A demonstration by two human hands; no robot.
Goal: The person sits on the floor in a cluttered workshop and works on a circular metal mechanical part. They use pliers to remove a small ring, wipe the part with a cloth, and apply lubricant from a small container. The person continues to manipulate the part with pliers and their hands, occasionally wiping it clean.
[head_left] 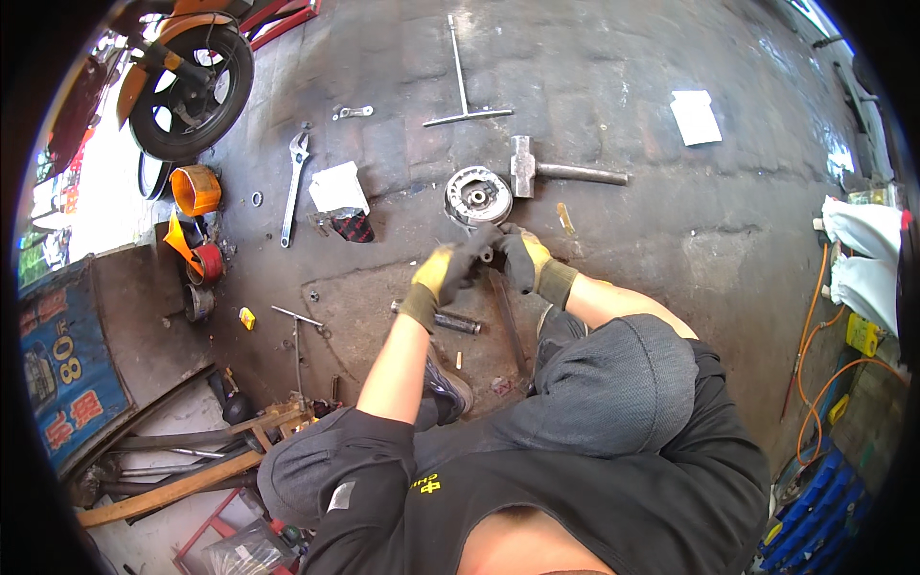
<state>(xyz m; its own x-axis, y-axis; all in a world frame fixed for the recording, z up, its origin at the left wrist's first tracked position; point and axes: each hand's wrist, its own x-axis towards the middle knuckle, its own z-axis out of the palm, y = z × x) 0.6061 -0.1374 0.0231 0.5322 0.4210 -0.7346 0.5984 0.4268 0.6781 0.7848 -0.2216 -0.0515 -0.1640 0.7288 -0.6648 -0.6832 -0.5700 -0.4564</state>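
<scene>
My left hand (452,270) and my right hand (525,261), both in black and yellow work gloves, meet in front of me with fingers closed. Between them is a small dark metal part with a round end (487,256); its exact kind is hard to make out. Just beyond my fingers lies a round metal hub-like part (478,197) with a hole in its centre. A sledgehammer (523,168) lies right of it, handle pointing right. Below my hands are a long dark bar (507,321) and a dark cylindrical tool (455,321).
An adjustable wrench (293,187) and a white packet (337,189) lie to the left. A T-handle wrench (460,81) is farther off, and a smaller T-handle tool (297,331) sits nearer. A motorcycle wheel (240,91) stands far left; an orange hose (811,345) runs along the right.
</scene>
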